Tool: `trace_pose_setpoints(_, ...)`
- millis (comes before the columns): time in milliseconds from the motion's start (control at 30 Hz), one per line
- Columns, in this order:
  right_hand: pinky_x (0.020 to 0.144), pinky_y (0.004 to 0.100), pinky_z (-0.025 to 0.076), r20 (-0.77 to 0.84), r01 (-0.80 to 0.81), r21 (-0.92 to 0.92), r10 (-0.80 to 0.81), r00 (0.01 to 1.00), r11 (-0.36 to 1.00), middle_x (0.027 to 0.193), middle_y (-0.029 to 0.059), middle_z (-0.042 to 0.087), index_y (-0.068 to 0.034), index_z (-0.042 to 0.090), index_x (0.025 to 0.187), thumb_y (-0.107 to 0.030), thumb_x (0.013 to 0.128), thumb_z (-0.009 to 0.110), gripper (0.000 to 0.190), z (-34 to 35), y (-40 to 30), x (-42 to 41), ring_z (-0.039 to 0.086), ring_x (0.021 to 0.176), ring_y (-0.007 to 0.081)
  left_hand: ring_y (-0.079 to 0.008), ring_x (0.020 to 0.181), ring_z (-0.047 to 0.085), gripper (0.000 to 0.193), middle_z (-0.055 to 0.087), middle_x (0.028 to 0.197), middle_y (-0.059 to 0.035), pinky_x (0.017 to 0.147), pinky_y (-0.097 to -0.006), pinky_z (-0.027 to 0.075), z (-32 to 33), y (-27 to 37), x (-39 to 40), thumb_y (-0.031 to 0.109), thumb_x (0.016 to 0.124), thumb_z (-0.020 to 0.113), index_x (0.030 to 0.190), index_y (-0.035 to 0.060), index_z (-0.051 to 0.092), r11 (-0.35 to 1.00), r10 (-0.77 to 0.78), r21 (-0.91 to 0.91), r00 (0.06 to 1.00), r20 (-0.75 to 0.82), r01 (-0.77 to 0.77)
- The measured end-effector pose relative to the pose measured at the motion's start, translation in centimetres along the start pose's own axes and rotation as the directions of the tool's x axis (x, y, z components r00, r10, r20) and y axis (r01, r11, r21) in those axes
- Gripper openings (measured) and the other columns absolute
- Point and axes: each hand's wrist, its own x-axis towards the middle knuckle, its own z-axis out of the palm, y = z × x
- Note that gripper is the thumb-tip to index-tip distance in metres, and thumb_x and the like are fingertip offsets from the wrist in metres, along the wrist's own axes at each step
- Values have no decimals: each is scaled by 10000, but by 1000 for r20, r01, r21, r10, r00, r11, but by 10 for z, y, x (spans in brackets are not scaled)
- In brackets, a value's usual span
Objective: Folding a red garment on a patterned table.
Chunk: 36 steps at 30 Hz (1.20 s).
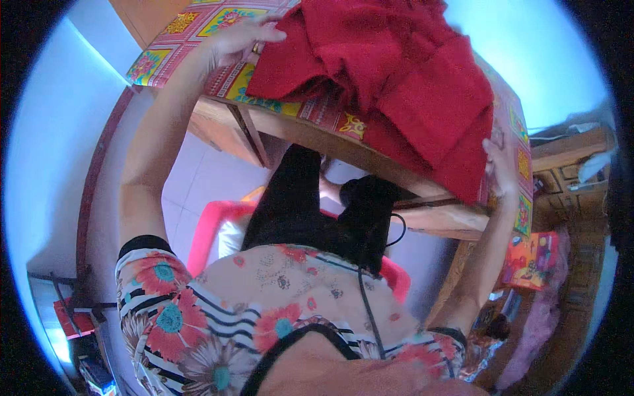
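Observation:
A red cloth (pixel 396 74) lies bunched in loose folds on a table, its lower right part hanging over the front edge. At its left border is my left hand (pixel 242 39), a ring on one finger, with fingertips touching the fabric's edge. My right hand (pixel 501 163) is beside the cloth's right border, blurred and partly against the tabletop. Whether either hand pinches the fabric is not clear. Beneath the cloth, the table has a patterned cover (pixel 228 24) in red, yellow and green squares with flowers.
The wooden table edge (pixel 327 138) runs above my legs. I sit on a red plastic chair (pixel 203 232). A black cable (pixel 369 312) hangs down my front. To the right are a carved wooden cabinet (pixel 569 188), a colourful printed bag (pixel 532 260) and a pink cloth (pixel 537 326).

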Motion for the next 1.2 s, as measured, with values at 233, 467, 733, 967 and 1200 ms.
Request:
trace_pose_setpoints(233, 743, 220, 492, 142, 234, 179, -261, 955, 956, 1249, 99, 521, -70, 403, 1331, -1, 804, 575, 559, 0, 25, -34, 545, 1063, 155, -201, 903, 657, 652, 628, 1091, -129, 766, -336, 562, -16, 1, -37, -103, 754, 592, 1347, 91, 404, 989, 134, 77, 989, -66, -129)
trace_pose_setpoints(467, 730, 213, 483, 20, 125, -10, -125, 992, 992, 1301, 95, 490, -55, 504, 1242, -21, 810, 579, 440, -53, 64, -40, 545, 1054, 152, -279, 888, 635, 524, 650, 975, -135, 674, -410, 502, 9, 24, -88, 68, 751, 644, 1255, 84, 501, 540, 213, 837, 947, -242, 92)
trace_pose_setpoints(733, 1041, 450, 316, 218, 570, -740, -675, 704, 356, 1417, 155, 375, -115, 424, 1351, -206, 747, 735, 686, 46, 0, -124, 371, 1299, 327, -303, 1233, 456, 641, 502, 1301, -101, 979, -458, 390, 108, -15, -114, 277, 745, 704, 1332, 189, 461, -168, 590, 872, 662, 463, -460)
trace_pose_setpoints(967, 1063, 482, 270, 186, 489, -831, -697, 692, 264, 1407, 46, 421, -188, 463, 1337, -12, 704, 647, 682, 67, 45, -117, 389, 1305, 244, -312, 1284, 398, 678, 450, 1351, -107, 1003, -516, 341, 114, -76, -97, 248, 747, 677, 1370, 259, 410, -214, 635, 943, 698, 332, -254)
trace_pose_setpoints(1200, 1072, 472, 261, 343, 607, -704, -572, 745, 368, 1380, 80, 450, -182, 500, 1311, -126, 719, 671, 619, 42, 13, -127, 417, 1274, 275, -307, 1218, 468, 559, 493, 1318, -107, 991, -499, 353, 110, -24, -113, 285, 814, 619, 1345, 232, 450, -179, 424, 890, 784, 454, -419)
